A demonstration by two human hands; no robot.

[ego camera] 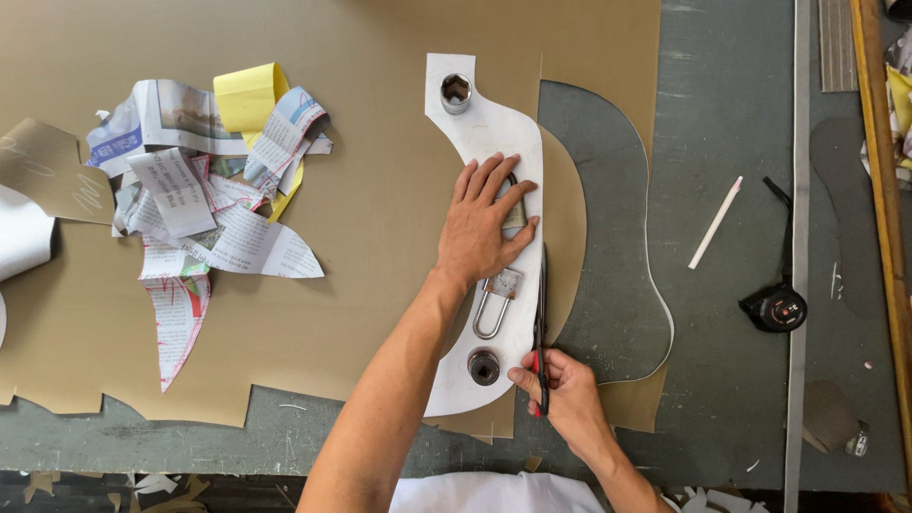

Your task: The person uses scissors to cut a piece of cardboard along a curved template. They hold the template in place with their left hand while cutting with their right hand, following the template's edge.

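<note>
The left hand (483, 226) lies flat, fingers spread, on the white template (494, 142). Beside the template's right edge, the right hand (560, 389) grips scissors (541, 313) cutting brown paper (380, 218).

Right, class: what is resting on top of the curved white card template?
On the curved white card template sit two metal sockets, a silver padlock and the left hand, pressing flat. The hand covers a second weight, mostly hidden. The right hand cuts alongside with scissors.
</note>
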